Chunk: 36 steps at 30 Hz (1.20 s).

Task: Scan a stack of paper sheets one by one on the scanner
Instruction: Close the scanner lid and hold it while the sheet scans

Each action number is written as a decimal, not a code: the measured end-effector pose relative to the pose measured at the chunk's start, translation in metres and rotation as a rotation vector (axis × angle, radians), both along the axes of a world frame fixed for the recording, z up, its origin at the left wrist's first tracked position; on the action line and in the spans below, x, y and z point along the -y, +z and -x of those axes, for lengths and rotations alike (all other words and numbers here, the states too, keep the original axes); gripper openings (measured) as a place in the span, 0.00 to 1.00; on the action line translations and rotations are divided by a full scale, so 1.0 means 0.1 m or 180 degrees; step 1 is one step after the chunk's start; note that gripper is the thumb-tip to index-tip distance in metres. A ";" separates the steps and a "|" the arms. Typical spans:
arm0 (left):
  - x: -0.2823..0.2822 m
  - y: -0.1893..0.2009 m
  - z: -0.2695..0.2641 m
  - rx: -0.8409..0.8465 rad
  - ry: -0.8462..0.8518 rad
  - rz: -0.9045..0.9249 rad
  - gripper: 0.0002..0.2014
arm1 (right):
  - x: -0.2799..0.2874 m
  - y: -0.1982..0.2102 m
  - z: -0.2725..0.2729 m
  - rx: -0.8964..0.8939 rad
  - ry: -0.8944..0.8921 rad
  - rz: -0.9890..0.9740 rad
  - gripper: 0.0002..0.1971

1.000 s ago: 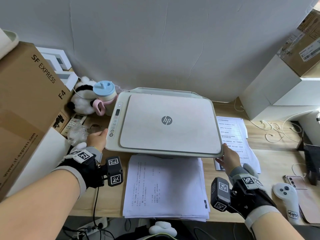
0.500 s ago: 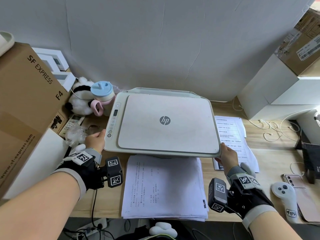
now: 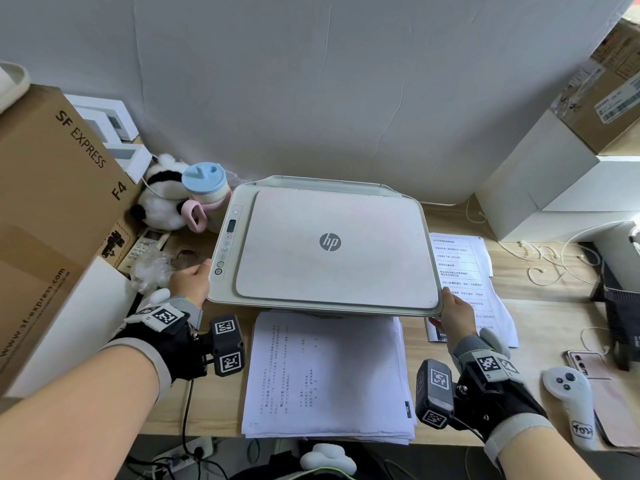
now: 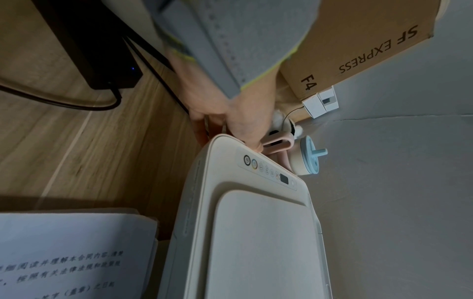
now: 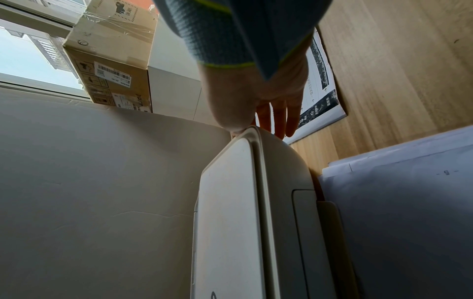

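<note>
Head: white flatbed HP scanner (image 3: 329,247) on the wooden desk (image 3: 554,296), lid down, white printed paper stack (image 3: 325,372) just in front. Left hand (image 3: 192,282) and right hand (image 3: 453,311) clasp its front corners.
Left wrist: thumb on top, fingers under.
Right wrist: thumb on rim, fingers straight down the side.

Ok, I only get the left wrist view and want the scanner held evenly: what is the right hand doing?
Observer: The right hand grips the scanner at its front right corner, thumb on top.
Operator: What lies beside it there?
Observer: Printed sheets on the desk, right of the scanner.
Operator: Anything further right?
Observer: A white controller near the desk's front edge.
</note>
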<state>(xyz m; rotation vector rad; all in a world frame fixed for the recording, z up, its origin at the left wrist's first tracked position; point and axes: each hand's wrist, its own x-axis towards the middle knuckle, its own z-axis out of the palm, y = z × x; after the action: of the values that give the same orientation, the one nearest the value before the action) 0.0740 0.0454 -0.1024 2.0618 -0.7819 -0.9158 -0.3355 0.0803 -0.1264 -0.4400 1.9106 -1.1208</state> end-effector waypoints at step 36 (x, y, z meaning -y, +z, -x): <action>0.01 -0.10 -0.05 0.0067 -0.0042 0.0107 0.18 | -0.02 -0.01 -0.02 0.0011 -0.0069 0.0049 0.14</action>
<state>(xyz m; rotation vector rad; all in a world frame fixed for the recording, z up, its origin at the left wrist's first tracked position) 0.0792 0.0444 -0.1127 2.0421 -0.8175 -0.8837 -0.3333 0.0819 -0.1274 -0.4266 1.9091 -1.1502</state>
